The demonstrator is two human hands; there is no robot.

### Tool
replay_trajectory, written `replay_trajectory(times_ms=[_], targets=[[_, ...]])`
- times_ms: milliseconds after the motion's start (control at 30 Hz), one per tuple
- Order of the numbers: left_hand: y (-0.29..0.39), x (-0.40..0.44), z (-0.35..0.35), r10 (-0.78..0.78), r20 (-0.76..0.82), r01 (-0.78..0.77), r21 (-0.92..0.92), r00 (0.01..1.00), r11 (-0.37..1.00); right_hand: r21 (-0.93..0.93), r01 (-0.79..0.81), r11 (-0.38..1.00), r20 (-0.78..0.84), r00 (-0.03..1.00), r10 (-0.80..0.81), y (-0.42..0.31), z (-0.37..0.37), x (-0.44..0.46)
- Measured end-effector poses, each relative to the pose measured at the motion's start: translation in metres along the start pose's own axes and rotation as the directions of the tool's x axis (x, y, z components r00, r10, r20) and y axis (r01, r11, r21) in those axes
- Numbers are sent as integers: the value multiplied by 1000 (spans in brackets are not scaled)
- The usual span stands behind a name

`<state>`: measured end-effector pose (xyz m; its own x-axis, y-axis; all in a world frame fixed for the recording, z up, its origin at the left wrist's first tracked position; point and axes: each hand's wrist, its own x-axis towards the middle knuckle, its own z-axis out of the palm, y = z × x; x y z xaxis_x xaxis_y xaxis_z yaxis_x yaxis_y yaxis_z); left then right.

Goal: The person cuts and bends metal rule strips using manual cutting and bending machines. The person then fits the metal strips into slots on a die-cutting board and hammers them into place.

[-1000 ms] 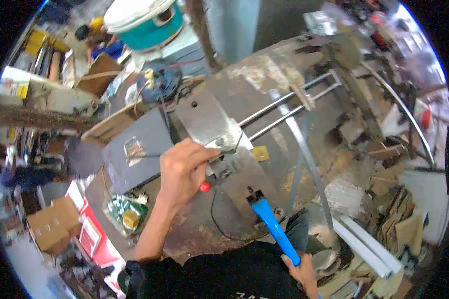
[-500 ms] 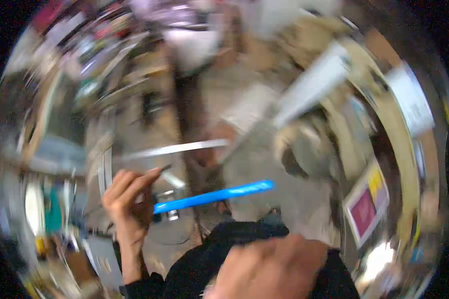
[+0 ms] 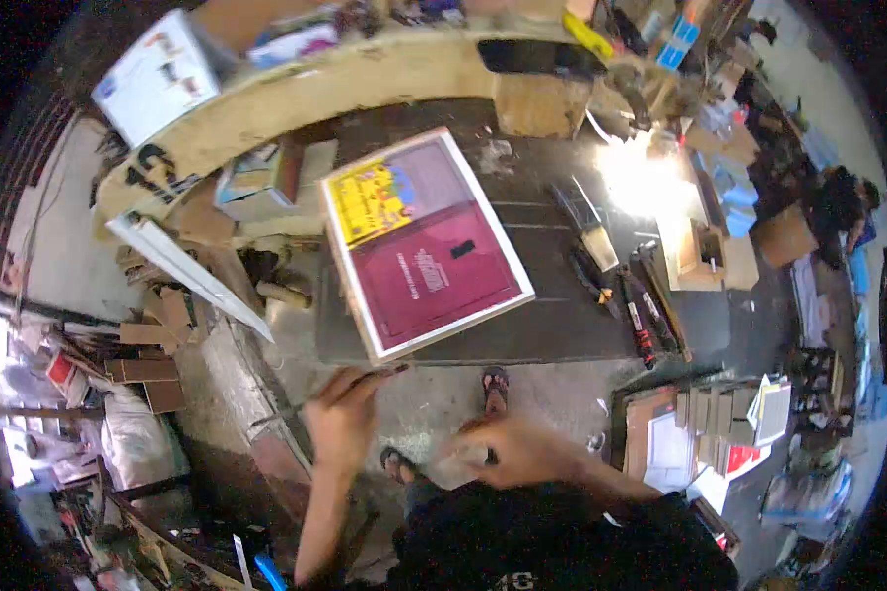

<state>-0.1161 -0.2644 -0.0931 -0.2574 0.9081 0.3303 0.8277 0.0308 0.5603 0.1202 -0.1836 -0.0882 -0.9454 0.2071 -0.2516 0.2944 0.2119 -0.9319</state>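
Observation:
My left hand is closed, its fingers pinching a thin dark stick whose tip points right. It is just below the near edge of the dark worktable. My right hand is in front of my body and smeared by motion; a pale blur shows at its fingers, and whether it holds anything is unclear. On the worktable, beyond my left hand, lies a flat panel printed maroon and yellow with a white border. Neither hand touches the panel.
Red-handled tools and a flat blade-like tool lie right of the panel. A bright lamp glows behind them. Stacked boards stand at the right. A long white strip slants at left. A blue bar shows bottom left.
My view has swung right, bringing the worktable and panel in front of me. The blue bar now appears at the bottom left edge. My left hand still pinches the dark stick.

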Motion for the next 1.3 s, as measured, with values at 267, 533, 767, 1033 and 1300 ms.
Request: replay_trajectory(times_ms=[267, 533, 767, 1033, 1300], targets=[[-8, 63, 193, 92, 164, -78, -94, 982, 993, -256, -330, 909, -667, 740, 81, 163, -123, -15], [-12, 87, 230, 122, 158, -114, -61, 980, 992, -138, -655, 743, -990, 83, -111, 213, -195, -54], [11, 91, 221, 24, 221, -18, -32, 975, 999, -285, -917, 280, -951, 308, 39, 254, -136, -114], [33, 97, 202, -150, 414, 381, -560, 898, 736, 153, -521, 840, -730, 514, 451, 218, -131, -146], [40, 102, 188, -162, 570, 540, -594, 805, 597, 351, -242, 904, -211, 921, 329, 151, -120, -80]])
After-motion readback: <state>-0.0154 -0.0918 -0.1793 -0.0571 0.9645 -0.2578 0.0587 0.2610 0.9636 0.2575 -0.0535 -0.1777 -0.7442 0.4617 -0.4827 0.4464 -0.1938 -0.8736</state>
